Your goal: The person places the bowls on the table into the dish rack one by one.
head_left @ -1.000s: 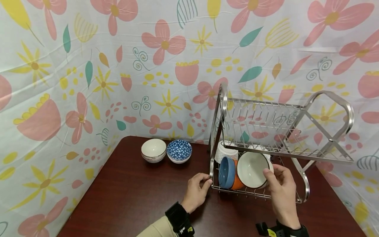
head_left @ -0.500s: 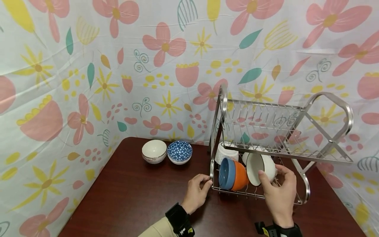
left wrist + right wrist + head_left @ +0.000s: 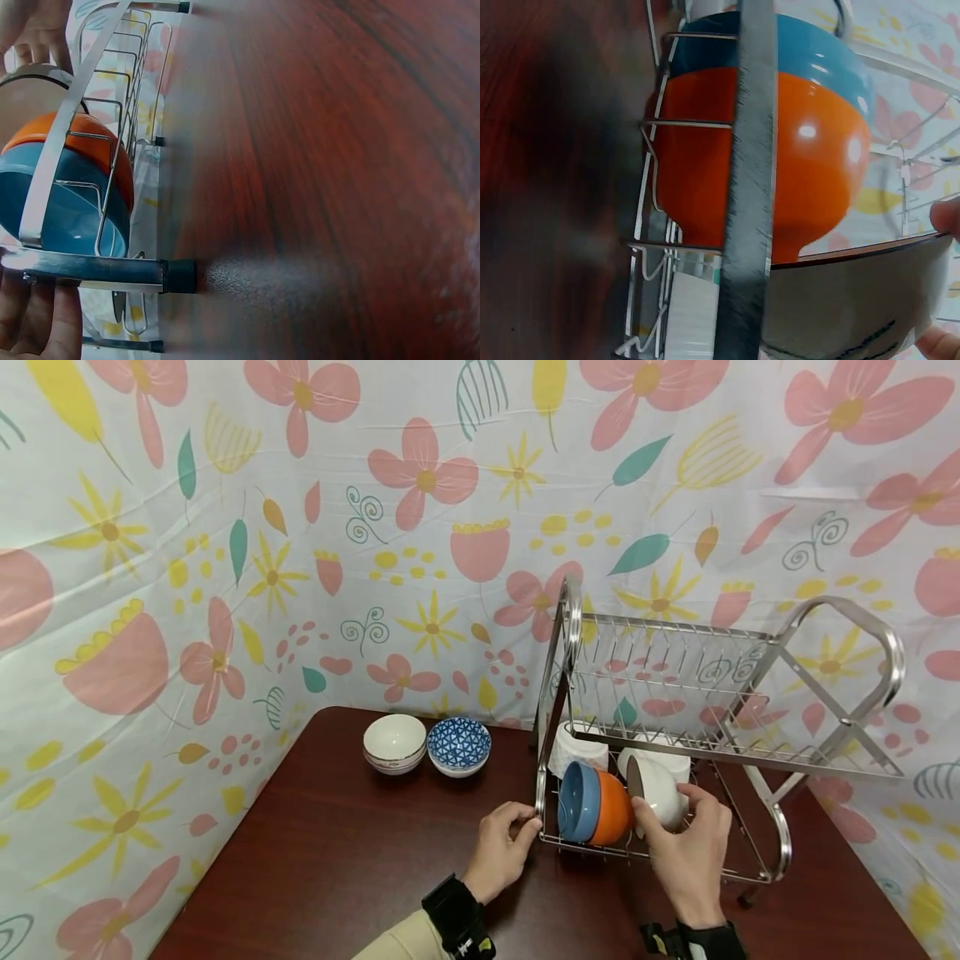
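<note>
My left hand [image 3: 501,846] grips the lower left front post of a two-tier metal dish rack [image 3: 892,664]. In the right hand [image 3: 690,852] is a white bowl with a dark rim [image 3: 658,789], tipped on its side, thumb at the rim and fingers around the outside. It sits at the lower tier, mouth facing left, right behind the base of an orange bowl [image 3: 613,810]. The orange bowl stands on its side, nested against a blue bowl [image 3: 577,802]. In the right wrist view, the rim of the white bowl [image 3: 855,300] lies close to the orange base.
White textured bowls [image 3: 579,747] stand at the back of the lower tier. To the left on the brown table [image 3: 360,860] are a stack of white bowls [image 3: 393,739] and a blue patterned bowl [image 3: 459,743]. A floral cloth [image 3: 300,568] hangs behind.
The right hand has turned the white bowl from facing me to facing left and moved it left and slightly down, uncovering the orange bowl. The left hand keeps its grip on the rack.
</note>
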Motion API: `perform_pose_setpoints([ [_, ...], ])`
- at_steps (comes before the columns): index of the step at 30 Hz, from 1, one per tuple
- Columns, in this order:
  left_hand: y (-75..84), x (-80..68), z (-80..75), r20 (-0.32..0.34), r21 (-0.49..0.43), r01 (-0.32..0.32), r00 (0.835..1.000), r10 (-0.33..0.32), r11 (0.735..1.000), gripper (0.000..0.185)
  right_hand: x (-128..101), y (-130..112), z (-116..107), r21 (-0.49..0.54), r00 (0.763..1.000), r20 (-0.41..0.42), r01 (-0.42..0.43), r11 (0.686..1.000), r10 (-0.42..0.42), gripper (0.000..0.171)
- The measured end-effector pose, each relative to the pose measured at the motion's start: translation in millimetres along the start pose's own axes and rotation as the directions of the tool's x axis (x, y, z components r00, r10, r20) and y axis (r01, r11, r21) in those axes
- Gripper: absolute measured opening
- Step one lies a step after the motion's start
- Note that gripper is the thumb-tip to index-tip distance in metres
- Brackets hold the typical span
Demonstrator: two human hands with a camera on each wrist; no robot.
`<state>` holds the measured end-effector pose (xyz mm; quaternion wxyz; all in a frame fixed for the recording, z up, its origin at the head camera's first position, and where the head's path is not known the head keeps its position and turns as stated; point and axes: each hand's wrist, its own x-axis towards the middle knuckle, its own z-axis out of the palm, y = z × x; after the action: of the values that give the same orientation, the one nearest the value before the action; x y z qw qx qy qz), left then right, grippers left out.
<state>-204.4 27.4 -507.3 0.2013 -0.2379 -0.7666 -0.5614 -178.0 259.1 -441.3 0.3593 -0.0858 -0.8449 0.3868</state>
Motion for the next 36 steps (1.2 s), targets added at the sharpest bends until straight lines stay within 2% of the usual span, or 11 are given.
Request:
perform_pose_setpoints([
  [8, -0.1, 0.2, 0.5, -0.005, -0.011, 0.005, 1.0, -0.005, 1.0, 0.007, -3.2, 3.7, 8.7, -0.041, 0.995, 0.089, -0.035, 0.999, 0.038, 0.062],
  [21, 1.9, 0.5, 0.3, -0.016, -0.013, 0.0, 1.0, -0.001, 1.0, 0.004, -8.7, 8.6, 21.4, -0.056, 0.988, 0.127, -0.087, 0.995, 0.094, 0.063],
  [36, 1.9, 0.8, 1.4, -0.018, -0.017, -0.004, 1.0, 0.004, 1.0, 0.005, -8.3, 10.3, 21.2, -0.083, 0.973, 0.182, -0.128, 0.988, 0.141, 0.067],
])
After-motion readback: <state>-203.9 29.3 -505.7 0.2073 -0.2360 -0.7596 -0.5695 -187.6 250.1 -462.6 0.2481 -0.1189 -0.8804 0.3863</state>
